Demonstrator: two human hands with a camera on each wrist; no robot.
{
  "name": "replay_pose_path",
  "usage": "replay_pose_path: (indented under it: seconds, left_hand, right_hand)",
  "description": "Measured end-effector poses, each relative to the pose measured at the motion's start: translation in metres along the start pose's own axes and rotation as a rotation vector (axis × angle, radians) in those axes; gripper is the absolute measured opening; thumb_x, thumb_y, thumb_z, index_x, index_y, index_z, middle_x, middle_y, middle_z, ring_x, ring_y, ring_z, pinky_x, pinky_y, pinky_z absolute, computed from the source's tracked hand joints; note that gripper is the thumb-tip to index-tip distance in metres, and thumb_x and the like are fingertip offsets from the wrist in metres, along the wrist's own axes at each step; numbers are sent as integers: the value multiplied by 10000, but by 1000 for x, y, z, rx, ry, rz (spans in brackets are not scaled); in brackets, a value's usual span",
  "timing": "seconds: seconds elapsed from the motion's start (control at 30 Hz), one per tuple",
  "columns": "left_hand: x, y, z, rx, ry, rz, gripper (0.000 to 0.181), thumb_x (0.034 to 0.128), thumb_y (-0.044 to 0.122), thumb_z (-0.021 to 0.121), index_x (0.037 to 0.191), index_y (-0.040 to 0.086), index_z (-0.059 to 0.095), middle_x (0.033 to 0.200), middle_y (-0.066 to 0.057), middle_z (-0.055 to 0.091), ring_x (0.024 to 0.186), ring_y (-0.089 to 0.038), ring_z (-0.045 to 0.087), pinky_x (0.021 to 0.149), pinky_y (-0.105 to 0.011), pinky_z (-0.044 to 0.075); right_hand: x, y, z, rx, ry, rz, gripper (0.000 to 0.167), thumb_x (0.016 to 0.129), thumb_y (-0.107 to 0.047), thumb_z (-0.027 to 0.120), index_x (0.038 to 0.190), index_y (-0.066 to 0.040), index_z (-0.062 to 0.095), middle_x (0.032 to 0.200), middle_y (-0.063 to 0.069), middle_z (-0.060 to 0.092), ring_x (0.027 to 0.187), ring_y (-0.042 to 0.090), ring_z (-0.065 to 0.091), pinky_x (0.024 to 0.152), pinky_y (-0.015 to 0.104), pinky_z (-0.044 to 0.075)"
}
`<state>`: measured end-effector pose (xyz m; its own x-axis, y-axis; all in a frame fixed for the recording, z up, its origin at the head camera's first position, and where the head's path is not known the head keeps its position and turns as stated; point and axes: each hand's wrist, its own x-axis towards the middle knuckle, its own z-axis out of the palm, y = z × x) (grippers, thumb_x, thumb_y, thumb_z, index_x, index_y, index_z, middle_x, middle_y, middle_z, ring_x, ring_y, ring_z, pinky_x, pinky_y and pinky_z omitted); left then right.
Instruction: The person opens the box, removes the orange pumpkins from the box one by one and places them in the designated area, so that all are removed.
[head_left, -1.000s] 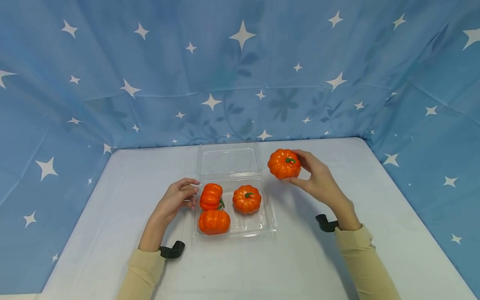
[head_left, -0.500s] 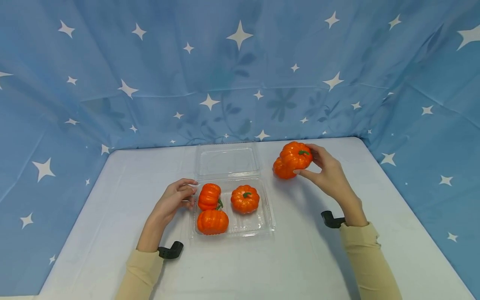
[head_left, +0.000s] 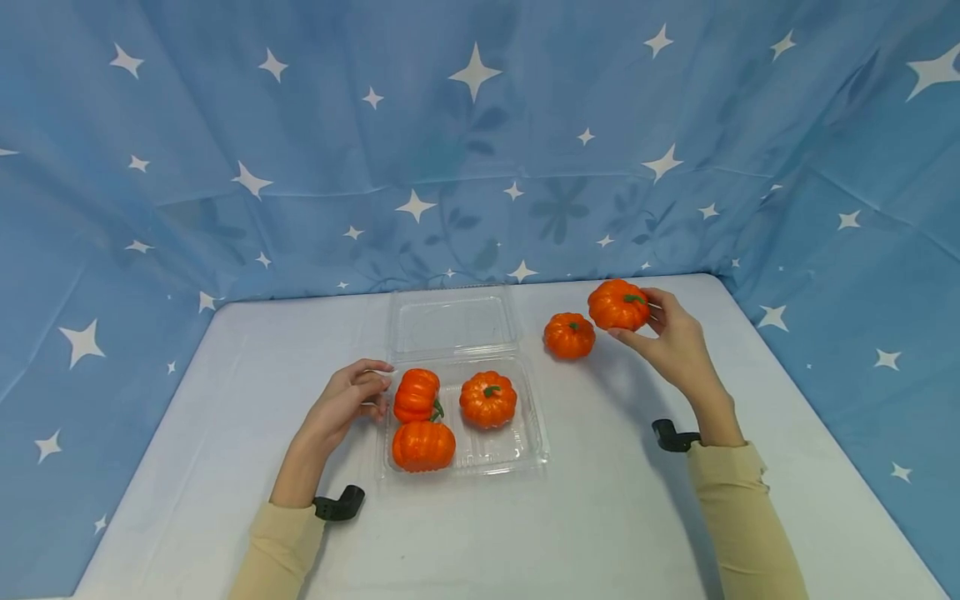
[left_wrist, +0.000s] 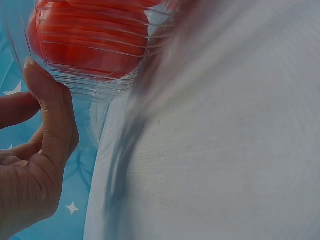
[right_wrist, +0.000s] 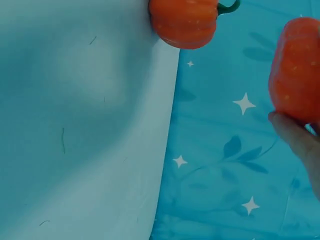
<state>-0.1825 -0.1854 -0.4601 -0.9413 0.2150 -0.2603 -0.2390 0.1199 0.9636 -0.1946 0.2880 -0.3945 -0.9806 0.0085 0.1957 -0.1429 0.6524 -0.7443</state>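
Our hands are well apart: the right hand (head_left: 672,342) grips the held pumpkin (head_left: 618,304) by its side at the upper right of the frame, while the left hand (head_left: 341,407), fingers loosely bent, holds nothing at the left rim of the clear container (head_left: 480,454). To carry the pumpkin well, we should keep thumb and fingers on opposite flanks, green stalk free, and pass clear of the loose pumpkin (head_left: 569,337) just beside it. Our left fingertips could steady the light plastic without pressing hard enough to tip it.

Three more pumpkins sit in the container, near mid-frame. We cannot tell whether the left fingers bear on its wall or only touch it. The right fingers are partly hidden behind the held pumpkin, which the right wrist view cuts off at its right edge.
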Motion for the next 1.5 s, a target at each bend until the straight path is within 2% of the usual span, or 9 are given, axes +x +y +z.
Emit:
replay_pose_path:
  seconds: [0.2,0.53,0.97,1.5]
  left_hand:
    - [0,0,0,8,3,-4,394,1041,110,564,1380,-73,480,872,-77,633,637,-148,571,609,-264,557]
    - [0,1,0,2,5,-4,387,1044,116,565,1375,-67,484,848,-42,642,630,-139,571,605,-262,559]
    - [0,1,0,8,4,-1,396,1040,113,564,1379,-75,482,837,-43,637,628,-142,566,604,-262,558]
    - [-1,1,0,1,0,2,391,1038,114,568,1369,-75,482,844,-43,641,631,-143,571,606,-257,559]
  right_hand:
    - [4,7,3,-108,20,86,810,889,-175,819,1493,112,360,1480,334,461,1347,514,482,1075,619,446]
    - [11,30,11,-132,-27,212,800,926,-195,766,1507,128,320,1484,375,436,1331,532,477,1077,616,452]
    - [17,52,21,-186,-82,258,803,902,-165,770,1478,168,320,1464,387,428,1339,526,428,1136,662,364]
    - [19,55,25,-195,-190,334,876,900,-199,773,1506,158,251,1490,407,386,1352,533,414,1150,647,356]
